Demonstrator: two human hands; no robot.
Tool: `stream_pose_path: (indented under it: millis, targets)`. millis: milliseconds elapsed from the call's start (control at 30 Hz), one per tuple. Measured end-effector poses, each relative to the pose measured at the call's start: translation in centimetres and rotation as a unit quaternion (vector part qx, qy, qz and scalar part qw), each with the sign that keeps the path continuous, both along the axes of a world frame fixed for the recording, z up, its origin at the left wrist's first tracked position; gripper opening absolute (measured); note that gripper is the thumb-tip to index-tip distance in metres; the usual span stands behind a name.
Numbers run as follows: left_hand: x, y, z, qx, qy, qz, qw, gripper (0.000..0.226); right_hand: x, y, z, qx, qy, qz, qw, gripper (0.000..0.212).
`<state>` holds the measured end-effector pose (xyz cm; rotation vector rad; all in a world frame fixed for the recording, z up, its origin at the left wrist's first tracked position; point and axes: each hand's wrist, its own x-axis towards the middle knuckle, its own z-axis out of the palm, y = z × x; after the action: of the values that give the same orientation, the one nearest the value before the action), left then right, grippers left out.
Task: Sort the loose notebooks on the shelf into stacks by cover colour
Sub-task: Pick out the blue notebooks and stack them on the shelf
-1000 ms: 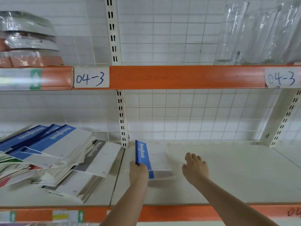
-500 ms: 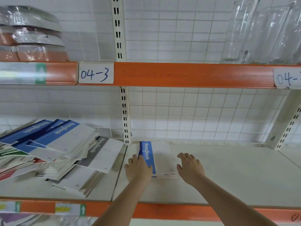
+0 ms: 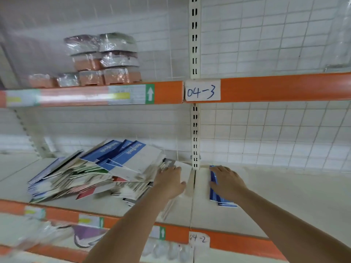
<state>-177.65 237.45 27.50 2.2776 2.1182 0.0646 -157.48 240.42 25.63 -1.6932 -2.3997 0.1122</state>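
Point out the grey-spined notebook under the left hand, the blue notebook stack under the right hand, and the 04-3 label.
grey-spined notebook (image 3: 169, 163), head view: grey spine strip.
blue notebook stack (image 3: 214, 192), head view: blue spine edge.
04-3 label (image 3: 202, 90), head view: centre.

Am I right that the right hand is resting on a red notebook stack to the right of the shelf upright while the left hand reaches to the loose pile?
Not quite: in the head view the notebook stack under the right hand is blue, not red. The rest holds: it lies right of the shelf upright, and the left hand reaches to the loose pile.

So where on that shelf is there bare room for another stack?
Right of the blue stack under the right hand, out to the frame edge. Left of the upright it is crowded: the loose pile, which the left hand touches.
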Motion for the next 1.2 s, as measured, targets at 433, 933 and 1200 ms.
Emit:
stream_pose_path:
  millis: [433,933,1200]
  targets:
    - [-16.2,1.0,3.8,0.032,0.048,0.067,0.996,0.055,-16.5,1.0,2.3,0.001,0.020,0.014,1.000,0.050]
    - [-23.7,4.5,4.1,0.012,0.081,0.140,0.987,0.050,-27.4,3.7,2.9,-0.159,0.062,-0.101,0.980,0.085]
    - [-21.8,5.5,3.6,0.022,0.084,0.129,0.988,0.038,-27.0,4.1,3.1,-0.178,0.166,-0.134,0.961,0.082]
